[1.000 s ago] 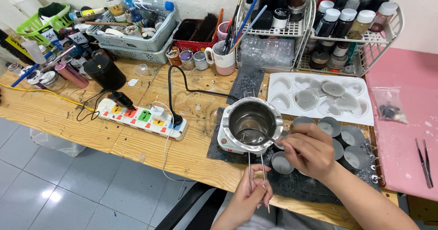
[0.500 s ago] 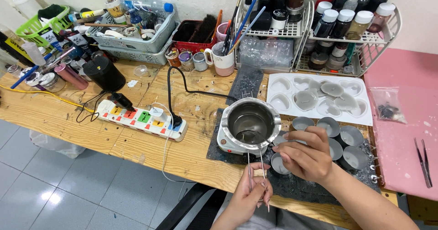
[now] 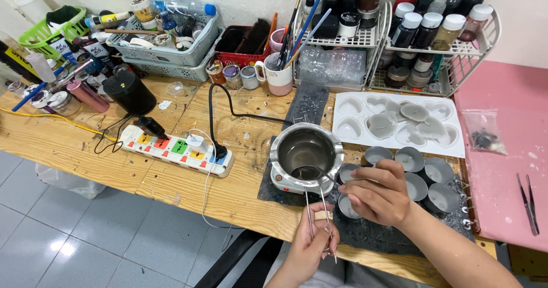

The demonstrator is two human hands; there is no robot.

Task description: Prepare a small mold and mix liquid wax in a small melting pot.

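Observation:
A steel melting pot (image 3: 306, 151) sits on a small white hot plate on a dark mat. My right hand (image 3: 377, 194) grips a thin metal spoon (image 3: 311, 171) whose bowl rests inside the pot near its front rim. My left hand (image 3: 312, 243) pinches long metal tweezers (image 3: 315, 208) that point up toward the pot. Several small round tins (image 3: 425, 171) of grey wax stand on the mat to the right of the pot, partly hidden by my right hand.
A white heart-shaped mould tray (image 3: 399, 122) lies behind the tins. A power strip (image 3: 177, 148) with a black cable lies left of the pot. Baskets, bottle racks and a brush mug (image 3: 279, 71) line the back. A pink mat (image 3: 505, 151) with tweezers is at right.
My right hand has drawn slightly toward me and left, and the spoon's bowl has moved to the pot's front rim. The left hand with the tweezers has shifted a little left.

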